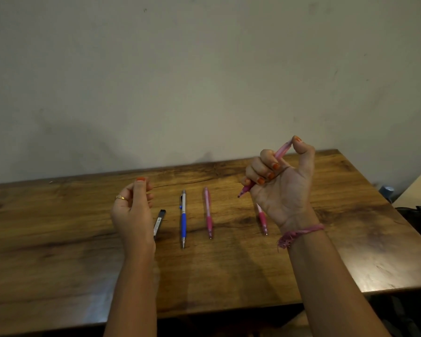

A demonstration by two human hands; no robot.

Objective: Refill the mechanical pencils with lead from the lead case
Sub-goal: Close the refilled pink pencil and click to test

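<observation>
Pink plastic shows through the right hand [281, 183], which is raised above the table [58, 227] with its fingers curled round a pink mechanical pencil [281, 152]; the thumb presses on the pencil's upper end and the tip points down and to the left, clear of the wood. A frayed pink thread bracelet [299, 233] circles that wrist. The left hand [133, 210] hovers over the table too, its fingers loosely curled with thumb and fingertips drawn close together; it may pinch something tiny, but the view is too coarse to tell. A gold ring [120, 197] sits on one finger. Just beside and partly behind this hand lies the black lead case [160, 221], flat on the wood. To its right, in a row and apart from one another, lie a blue and silver pencil [183, 218], a second pink pencil [208, 212] and a third pink pencil [262, 220], the last partly hidden behind the right wrist, all with tips toward the person.
</observation>
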